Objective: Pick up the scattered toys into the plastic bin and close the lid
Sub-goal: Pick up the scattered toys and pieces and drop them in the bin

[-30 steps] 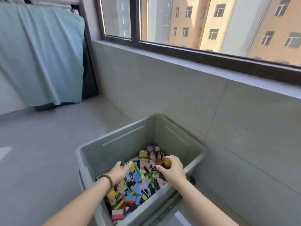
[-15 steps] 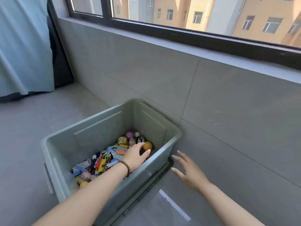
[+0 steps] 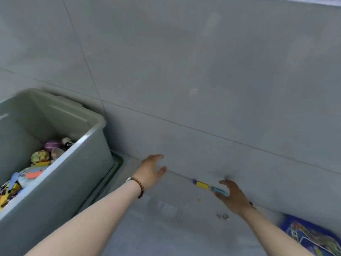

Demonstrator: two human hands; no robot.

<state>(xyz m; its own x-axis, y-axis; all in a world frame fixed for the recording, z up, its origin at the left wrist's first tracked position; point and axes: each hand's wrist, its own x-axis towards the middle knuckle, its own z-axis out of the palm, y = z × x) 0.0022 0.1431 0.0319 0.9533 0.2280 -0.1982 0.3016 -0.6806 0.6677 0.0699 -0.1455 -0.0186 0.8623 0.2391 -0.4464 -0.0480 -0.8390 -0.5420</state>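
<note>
**Two open hands reach for small toys at the foot of a grey wall**

A view from above takes in a grey tiled floor meeting a grey tiled wall [image 3: 203,71], which fills the upper half of the frame.

At the left edge stands a grey-green plastic bin [image 3: 73,172] with no lid on it. Inside it, at the far left, lies a heap of bright toys [image 3: 39,156]: balls, blocks and flat coloured shapes. A flat grey panel [image 3: 115,168] pokes out from under the bin's right side.

Two bare forearms come up from the bottom of the frame. The left hand [image 3: 150,170], with a bead bracelet [image 3: 139,186] on its wrist, hovers near the centre, fingers loose and apart, holding nothing.

The right hand [image 3: 233,197], at lower centre-right, is spread open with gently bent fingers. Thumb and fingers lie on either side of a light blue piece [image 3: 218,190] on the floor; the blur hides whether they touch it.

Just left of that piece, against the wall, lies a yellow block [image 3: 201,184] with a dark blue end.

A few small shiny bits [image 3: 223,216] sit below the right hand. A blue printed box [image 3: 311,237] fills the lower right corner.
</note>
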